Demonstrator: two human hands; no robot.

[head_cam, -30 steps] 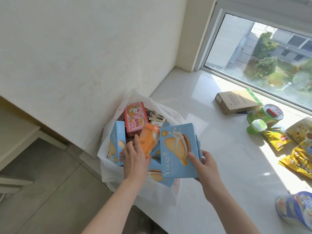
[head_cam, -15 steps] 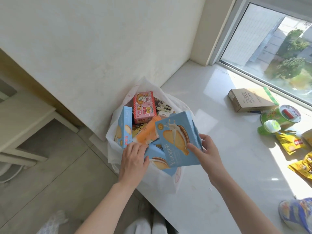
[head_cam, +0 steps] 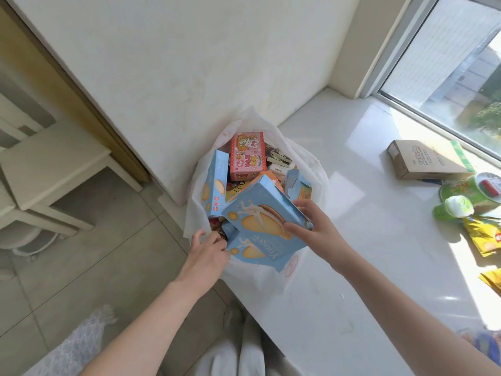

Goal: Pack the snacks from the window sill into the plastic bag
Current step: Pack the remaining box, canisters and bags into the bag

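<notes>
White window sill (head_cam: 352,213) under bright glass, plain wall behind. Plastic bag (head_cam: 260,275) at sill's near-left edge, mouth open, crammed with boxes: pink rabbit box (head_cam: 247,156) at the back, upright blue box (head_cam: 215,183) on the left. Right hand (head_cam: 311,226) over bag mouth, wrist angled down, fingers (head_cam: 291,227) pinched on tilted blue biscuit box (head_cam: 263,215), thumb on its printed face. Left hand (head_cam: 207,249) at bag's near-left rim, fingers curled inside among contents; grasp cannot be told. Brown carton (head_cam: 428,160), green cups (head_cam: 471,196), yellow packets (head_cam: 482,234) on sill at right.
</notes>
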